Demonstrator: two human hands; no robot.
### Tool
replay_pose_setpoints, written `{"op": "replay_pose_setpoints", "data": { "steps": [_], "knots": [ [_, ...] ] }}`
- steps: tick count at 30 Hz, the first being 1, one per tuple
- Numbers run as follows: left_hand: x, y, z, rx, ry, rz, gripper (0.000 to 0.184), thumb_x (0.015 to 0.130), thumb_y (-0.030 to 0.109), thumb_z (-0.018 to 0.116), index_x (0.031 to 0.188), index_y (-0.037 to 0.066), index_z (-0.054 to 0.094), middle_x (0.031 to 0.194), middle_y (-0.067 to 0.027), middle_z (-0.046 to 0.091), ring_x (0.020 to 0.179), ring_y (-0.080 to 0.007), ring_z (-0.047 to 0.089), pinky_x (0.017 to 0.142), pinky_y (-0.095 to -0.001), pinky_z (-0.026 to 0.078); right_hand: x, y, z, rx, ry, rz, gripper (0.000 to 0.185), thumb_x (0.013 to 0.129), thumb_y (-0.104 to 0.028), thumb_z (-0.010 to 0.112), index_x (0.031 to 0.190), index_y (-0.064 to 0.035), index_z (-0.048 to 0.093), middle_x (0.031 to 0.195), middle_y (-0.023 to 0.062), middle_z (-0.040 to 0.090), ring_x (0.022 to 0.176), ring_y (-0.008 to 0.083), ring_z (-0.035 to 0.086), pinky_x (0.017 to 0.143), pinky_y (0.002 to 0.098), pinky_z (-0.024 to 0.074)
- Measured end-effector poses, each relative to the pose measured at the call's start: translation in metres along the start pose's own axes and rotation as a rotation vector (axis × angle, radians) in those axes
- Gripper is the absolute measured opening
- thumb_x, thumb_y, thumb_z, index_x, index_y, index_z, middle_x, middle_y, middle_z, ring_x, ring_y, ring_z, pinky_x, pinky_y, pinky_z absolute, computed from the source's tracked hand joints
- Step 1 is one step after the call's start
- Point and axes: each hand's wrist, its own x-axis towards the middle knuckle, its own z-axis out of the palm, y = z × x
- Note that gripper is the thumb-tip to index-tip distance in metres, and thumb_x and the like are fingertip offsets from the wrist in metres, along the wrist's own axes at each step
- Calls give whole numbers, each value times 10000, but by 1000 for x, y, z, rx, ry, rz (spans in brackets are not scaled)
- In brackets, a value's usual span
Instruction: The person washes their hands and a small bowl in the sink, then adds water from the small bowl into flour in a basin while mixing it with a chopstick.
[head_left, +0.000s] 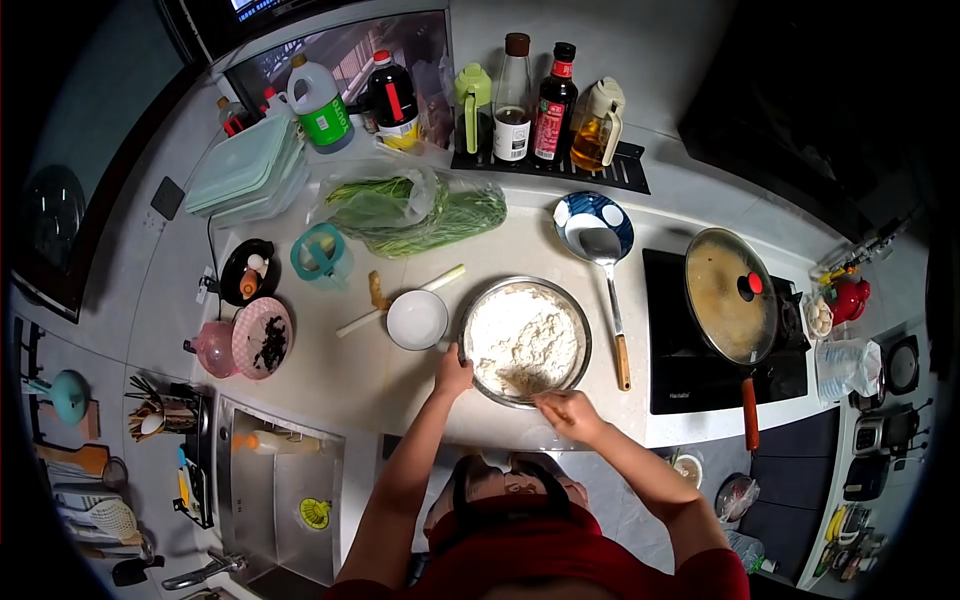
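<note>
A round metal mixing bowl (pixel 586 345) stands near the counter's front edge, filled with white, lumpy flour (pixel 525 330). My left hand (pixel 455 372) grips the bowl's left rim. At the lower right of the rim is my right hand (pixel 568 413), its fingers closed together over the edge. Whatever those fingers hold, if anything, is too small to make out. Just left of the mixing bowl sits a small white bowl (pixel 417 320), resting by a long pale green stalk (pixel 445 278) and a piece of ginger (pixel 378 290).
A spatula (pixel 618 330) leans in a blue patterned bowl (pixel 575 215). Rightward, a lidded pan (pixel 725 300) sits on the black cooktop (pixel 690 385). Bagged greens (pixel 430 215) and bottles (pixel 512 110) line the back. A pink basket (pixel 283 318) lies left, above the sink (pixel 285 490).
</note>
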Motion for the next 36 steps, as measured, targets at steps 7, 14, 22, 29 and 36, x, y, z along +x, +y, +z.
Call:
{"op": "replay_pose_setpoints", "data": {
  "steps": [7, 14, 22, 29, 36],
  "knots": [
    [-2, 2, 0, 1, 11, -5, 259, 769, 26, 531, 1004, -12, 427, 794, -204, 605, 539, -297, 623, 481, -355, 515, 32, 38, -2, -58, 359, 287, 139, 834, -70, 529, 873, 17, 631, 732, 171, 615, 634, 245, 610, 570, 306, 476],
    [-1, 0, -2, -14, -36, -17, 257, 772, 18, 531, 1007, -6, 429, 814, -199, 607, 573, -291, 631, 474, -350, 518, 3, -13, 24, -29, 166, 146, 133, 786, -22, 565, 898, 17, 627, 818, 192, 629, 703, 274, 633, 622, 315, 498],
    [1, 0, 0, -12, -27, -34, 253, 778, 17, 529, 1006, -12, 425, 827, -196, 603, 561, -293, 629, 466, -340, 517, 34, 24, 24, -139, 261, 142, 118, 787, -36, 554, 865, 26, 617, 776, 202, 609, 632, 304, 605, 559, 342, 481],
    [-2, 3, -1, -12, -8, -35, 254, 770, 14, 523, 1006, -8, 429, 826, -199, 602, 553, -293, 627, 463, -341, 519, -3, 16, 0, -72, 355, 164, 105, 796, -50, 589, 843, 36, 628, 793, 186, 640, 675, 270, 632, 591, 321, 496],
    [2, -4, 2, -51, -1, -25, 282, 769, 7, 525, 1030, -18, 423, 831, -205, 600, 566, -297, 629, 457, -336, 524, 29, 41, 10, -74, 461, 336, 139, 790, -37, 568, 898, 18, 637, 817, 185, 634, 678, 272, 628, 600, 300, 486]
  ]
}}
